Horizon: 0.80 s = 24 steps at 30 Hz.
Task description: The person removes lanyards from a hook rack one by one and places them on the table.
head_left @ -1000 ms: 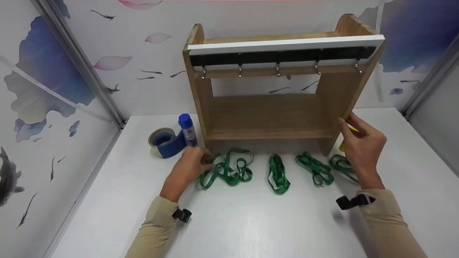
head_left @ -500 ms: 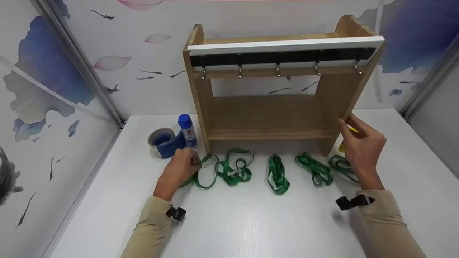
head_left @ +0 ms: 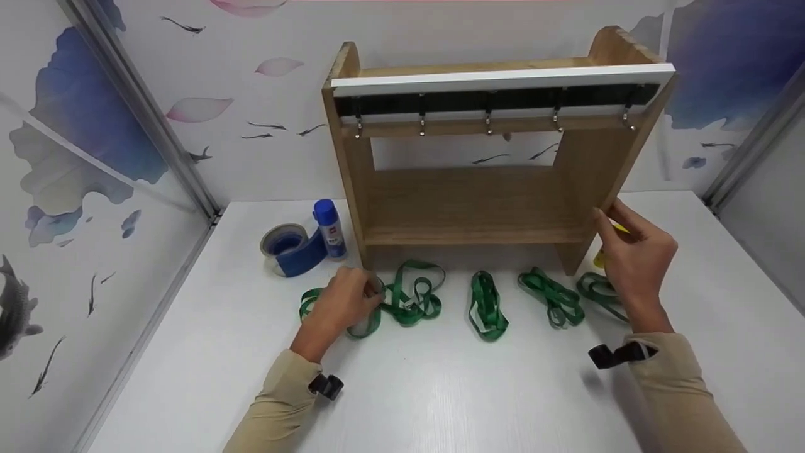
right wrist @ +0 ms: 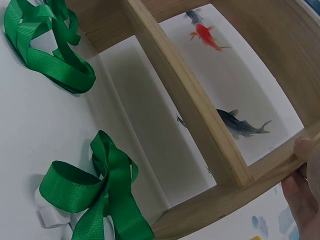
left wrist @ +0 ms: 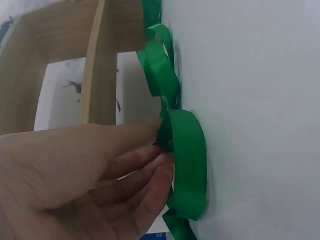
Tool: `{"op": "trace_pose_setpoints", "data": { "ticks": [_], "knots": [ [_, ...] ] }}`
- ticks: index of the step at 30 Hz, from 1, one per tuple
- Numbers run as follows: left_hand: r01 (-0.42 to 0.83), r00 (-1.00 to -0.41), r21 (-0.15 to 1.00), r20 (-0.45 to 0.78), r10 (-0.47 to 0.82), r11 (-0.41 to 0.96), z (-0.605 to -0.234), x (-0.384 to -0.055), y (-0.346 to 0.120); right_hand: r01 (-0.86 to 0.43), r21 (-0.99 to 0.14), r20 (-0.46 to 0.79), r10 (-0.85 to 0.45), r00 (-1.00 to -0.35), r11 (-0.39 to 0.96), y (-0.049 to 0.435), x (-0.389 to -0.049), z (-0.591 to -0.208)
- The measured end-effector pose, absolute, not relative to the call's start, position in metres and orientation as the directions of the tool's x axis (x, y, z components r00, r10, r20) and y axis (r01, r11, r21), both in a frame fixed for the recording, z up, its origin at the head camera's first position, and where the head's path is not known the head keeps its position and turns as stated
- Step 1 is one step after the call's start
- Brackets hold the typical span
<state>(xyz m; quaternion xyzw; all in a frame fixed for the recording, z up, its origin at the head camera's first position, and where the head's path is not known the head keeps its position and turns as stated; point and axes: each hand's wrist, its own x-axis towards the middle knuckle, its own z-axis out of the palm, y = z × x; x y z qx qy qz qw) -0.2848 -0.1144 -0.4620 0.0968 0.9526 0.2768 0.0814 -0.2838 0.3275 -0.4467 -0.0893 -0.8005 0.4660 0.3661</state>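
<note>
A wooden shelf rack (head_left: 471,207) stands at the back of the white table, with a row of metal hooks (head_left: 488,123) under its top board. My right hand (head_left: 638,258) grips the front edge of its right side panel. At the rack's left foot, my left hand (head_left: 343,302) pinches a loop of green ribbon (left wrist: 189,165); part of that ribbon is hidden behind the hand. Further green ribbons lie in front of the rack: a loose tangle (head_left: 409,299), a long bundle (head_left: 487,308), a crossed bundle (head_left: 553,296), and one (head_left: 600,289) partly behind my right hand.
On the left stand a blue tape roll (head_left: 295,251) and a blue-capped glue stick (head_left: 330,229). A yellow object (head_left: 599,258) is mostly hidden behind my right hand. Patterned walls close off the table's back and left side.
My left hand drew a green ribbon leftward out of the tangle, then came back to the right, leaving ribbon loops on both sides of it. My right hand stays on the rack.
</note>
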Motion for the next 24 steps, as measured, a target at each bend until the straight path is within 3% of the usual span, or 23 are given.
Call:
{"op": "trace_pose_setpoints", "data": {
  "ticks": [5, 9, 18, 24],
  "knots": [
    [0.154, -0.98, 0.567, -0.017, 0.198, 0.809, -0.451, -0.289, -0.135, -0.203, -0.809, 0.507, 0.479, -0.716, 0.552, 0.328, -0.284, -0.448],
    [0.139, -0.99, 0.506, 0.047, 0.133, 0.851, -0.447, -0.293, -0.151, -0.204, -0.808, 0.509, 0.482, -0.713, 0.552, 0.329, -0.285, -0.45],
    [0.038, -0.987, 0.469, -0.121, 0.107, 0.882, -0.463, -0.302, -0.162, -0.222, -0.796, 0.53, 0.47, -0.706, 0.563, 0.33, -0.287, -0.452],
    [0.008, -0.99, 0.491, -0.122, 0.077, 0.871, -0.456, -0.301, -0.167, -0.213, -0.8, 0.522, 0.475, -0.709, 0.561, 0.33, -0.287, -0.451]
  ]
}}
